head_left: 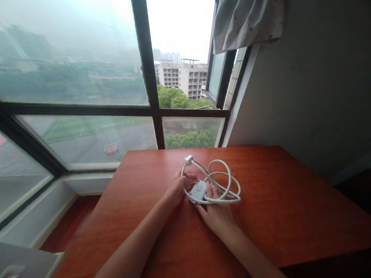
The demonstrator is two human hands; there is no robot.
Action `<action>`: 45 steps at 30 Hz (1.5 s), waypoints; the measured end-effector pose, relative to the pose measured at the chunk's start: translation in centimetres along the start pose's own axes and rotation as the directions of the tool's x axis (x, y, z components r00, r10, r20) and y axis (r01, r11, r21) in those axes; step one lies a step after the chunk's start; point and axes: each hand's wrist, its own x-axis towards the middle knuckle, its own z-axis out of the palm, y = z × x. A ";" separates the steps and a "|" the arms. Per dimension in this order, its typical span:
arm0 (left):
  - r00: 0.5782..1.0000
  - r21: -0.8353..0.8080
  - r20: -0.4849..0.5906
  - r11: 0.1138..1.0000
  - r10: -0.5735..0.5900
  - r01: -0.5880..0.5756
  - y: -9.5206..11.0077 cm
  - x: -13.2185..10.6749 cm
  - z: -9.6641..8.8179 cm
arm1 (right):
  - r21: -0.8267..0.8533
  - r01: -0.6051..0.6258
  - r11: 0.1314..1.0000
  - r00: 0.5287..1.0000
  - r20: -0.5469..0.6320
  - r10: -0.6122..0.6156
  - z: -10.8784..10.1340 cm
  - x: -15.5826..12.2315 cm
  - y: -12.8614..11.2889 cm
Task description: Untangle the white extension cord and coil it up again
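A white power strip (198,190) with a thick white cable (225,183) lies on the reddish wooden table (282,203). The cable loops loosely to the right and ends in a white plug (188,159) at the far side. My left hand (180,187) rests against the strip's left side, fingers curled onto it. My right hand (215,212) lies under the cable loops, fingers stretched along the strip's right side. Both hands touch the strip.
The table's far edge meets a large window (83,65) with dark frames. A grey wall (317,80) runs along the right, with a curtain (247,19) hanging at the top. A white object (17,263) sits at the bottom left.
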 end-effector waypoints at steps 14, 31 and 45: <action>0.925 0.346 0.100 0.859 0.366 -0.377 0.7 0.2 -0.4 | 0.254 0.117 0.960 0.978 0.136 -0.155 -3.7 2.0 1.4; 0.833 0.485 0.457 0.698 0.312 -0.527 -0.7 1.6 -2.2 | 0.640 -0.314 0.701 0.601 0.706 -0.375 -6.9 4.1 8.7; 0.865 0.582 0.144 0.666 0.481 -0.467 -2.4 1.6 -1.1 | 0.209 -0.054 0.976 0.958 0.287 -0.008 -6.0 -3.2 5.5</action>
